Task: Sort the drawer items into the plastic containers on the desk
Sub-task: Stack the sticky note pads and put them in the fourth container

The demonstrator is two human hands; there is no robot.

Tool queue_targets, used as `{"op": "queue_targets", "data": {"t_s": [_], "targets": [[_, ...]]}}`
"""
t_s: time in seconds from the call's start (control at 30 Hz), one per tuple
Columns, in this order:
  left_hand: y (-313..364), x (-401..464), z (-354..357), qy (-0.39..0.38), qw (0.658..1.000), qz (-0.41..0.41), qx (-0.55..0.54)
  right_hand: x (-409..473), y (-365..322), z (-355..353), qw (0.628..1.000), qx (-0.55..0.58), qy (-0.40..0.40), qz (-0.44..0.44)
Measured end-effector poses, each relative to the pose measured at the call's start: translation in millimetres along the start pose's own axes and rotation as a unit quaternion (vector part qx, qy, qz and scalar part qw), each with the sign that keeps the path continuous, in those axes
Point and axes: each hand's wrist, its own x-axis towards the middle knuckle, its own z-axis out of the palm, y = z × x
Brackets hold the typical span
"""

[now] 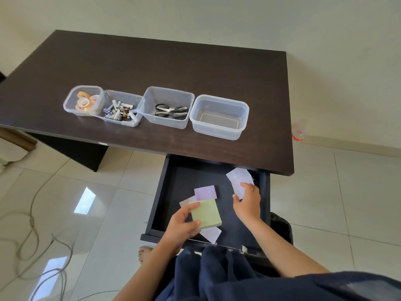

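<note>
The dark drawer [173,181] is pulled open below the desk. My left hand [183,224] grips a green sticky-note pad [207,213] over the drawer, with a pale patterned pad behind it. A purple pad [205,192] lies just beyond, and a patterned pad [211,233] lies near the drawer front. My right hand [248,203] pinches a white patterned pad [238,187] at the drawer's right side, beside another patterned pad [238,173]. On the desk stand a tape container [71,98], a battery container [132,123], a scissors container [147,98] and an empty container [219,129].
The dark desk [152,66] stands against a pale wall. Grey cables [32,224] loop over the tiled floor at the left. A clear bottle [298,132] stands on the floor by the wall at the right. My lap in dark cloth [217,274] sits below the drawer.
</note>
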Motion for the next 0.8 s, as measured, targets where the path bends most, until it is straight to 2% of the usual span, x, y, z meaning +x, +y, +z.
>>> {"op": "queue_targets", "data": {"t_s": [0.1, 0.17, 0.5, 0.57, 0.67, 0.73, 0.8], "targets": [[-3, -5, -6, 0.003, 1.0, 0.006, -0.008, 24, 11, 5, 0.991, -0.13, -0.037, 0.019], [-3, -8, -9, 0.008, 1.0, 0.006, -0.01, 30, 16, 6, 0.983, -0.17, -0.062, 0.023], [-2, -14, -17, 0.048, 0.999, 0.019, 0.015, 26, 13, 18, 0.975, -0.213, -0.034, 0.052], [-1, -13, -18, 0.054, 0.998, 0.019, 0.007, 24, 9, 17, 0.981, -0.184, -0.025, 0.064], [1, -11, -18, 0.059, 0.998, 0.014, -0.008, 16, 1, 11, 0.995, -0.047, 0.012, 0.088], [4, -8, -16, 0.062, 0.998, 0.013, 0.0, 10, -3, 2, 0.991, 0.03, 0.018, 0.126], [8, -5, -13, 0.065, 0.998, 0.013, 0.012, 3, -3, -8, 0.987, 0.049, 0.009, 0.155]]}}
